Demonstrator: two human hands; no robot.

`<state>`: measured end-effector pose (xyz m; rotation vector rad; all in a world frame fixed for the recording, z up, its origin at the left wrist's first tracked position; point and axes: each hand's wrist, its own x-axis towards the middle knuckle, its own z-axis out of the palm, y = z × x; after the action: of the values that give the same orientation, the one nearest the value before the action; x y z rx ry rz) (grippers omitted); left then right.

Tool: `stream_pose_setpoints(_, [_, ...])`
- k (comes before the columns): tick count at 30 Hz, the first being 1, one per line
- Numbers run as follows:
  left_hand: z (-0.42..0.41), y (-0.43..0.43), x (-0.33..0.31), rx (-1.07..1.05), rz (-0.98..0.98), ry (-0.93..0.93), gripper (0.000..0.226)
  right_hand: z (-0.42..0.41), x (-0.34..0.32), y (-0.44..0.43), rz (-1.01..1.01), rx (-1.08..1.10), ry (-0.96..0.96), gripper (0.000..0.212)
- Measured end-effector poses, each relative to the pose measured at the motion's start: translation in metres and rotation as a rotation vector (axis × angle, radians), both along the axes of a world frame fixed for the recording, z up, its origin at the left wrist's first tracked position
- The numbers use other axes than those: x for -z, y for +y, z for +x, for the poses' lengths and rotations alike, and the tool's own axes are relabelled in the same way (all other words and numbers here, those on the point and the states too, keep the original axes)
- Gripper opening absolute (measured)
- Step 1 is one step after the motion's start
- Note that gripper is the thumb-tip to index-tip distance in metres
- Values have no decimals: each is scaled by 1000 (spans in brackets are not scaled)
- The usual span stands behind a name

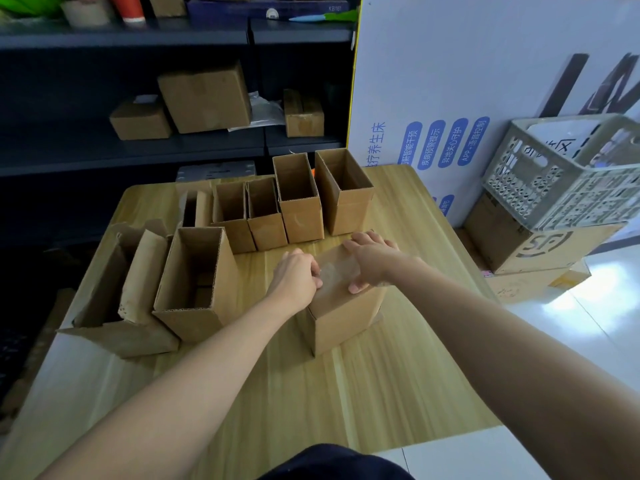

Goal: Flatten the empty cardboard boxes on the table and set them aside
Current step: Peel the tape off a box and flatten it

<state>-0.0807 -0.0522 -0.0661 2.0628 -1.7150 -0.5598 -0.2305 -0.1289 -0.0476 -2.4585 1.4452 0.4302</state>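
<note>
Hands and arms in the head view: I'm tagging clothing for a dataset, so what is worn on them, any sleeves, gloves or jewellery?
Both the left hand and right hand are bare, no gloves. The left forearm and right forearm show no sleeves. No watch, ring or bracelet is visible. A dark garment shows at the bottom edge.

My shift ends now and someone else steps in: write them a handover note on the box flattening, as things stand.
Left grip: fingers curled at the tape on the middle box; a pinch cannot be confirmed.
Right grip: holds that box's top.
Seven open boxes stand on the table: five in a back row, two at near left.
Done: none lies flat in view.
To do: untape, flatten and set aside all eight.
</note>
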Motion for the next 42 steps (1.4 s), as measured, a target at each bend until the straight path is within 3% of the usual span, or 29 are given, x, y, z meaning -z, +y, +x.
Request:
stream_pose_setpoints(3, [-1, 0, 0, 12, 3, 8, 21, 1, -2, 1, 3, 0, 13, 93])
stream_pose_setpoints(8, [-2, 2, 1, 23, -1, 52, 38, 3, -4, 1, 11, 2, 36, 92])
stream_pose_setpoints(18, [-2, -1, 4, 22, -20, 100, 19, 7, -7, 4, 19, 10, 106, 94])
stream_pose_setpoints(21, [3, 2, 8, 39, -25, 159, 28, 3, -7, 3, 26, 14, 53, 93])
stream_pose_setpoints(27, [2, 7, 17, 171, 101, -217, 90, 0, -6, 1, 43, 2, 1, 91])
stream_pose_setpoints(32, [7, 1, 19, 193, 88, -299, 87, -10, -5, -3, 20, 40, -120, 83])
stream_pose_setpoints(34, [13, -3, 13, 112, 122, -136, 81, -14, -5, -5, -11, 112, -250, 80])
stream_pose_setpoints(38, [38, -7, 3, -51, 325, 599, 52, -26, -4, -5, 46, 382, -550, 88])
stream_pose_setpoints(40, [46, -6, 9, -153, 361, 811, 44, -33, 3, -4, 192, 471, -571, 91])
stream_pose_setpoints(42, [47, -4, 19, -238, 379, 886, 45, -36, 11, -2, 283, 467, -464, 90])
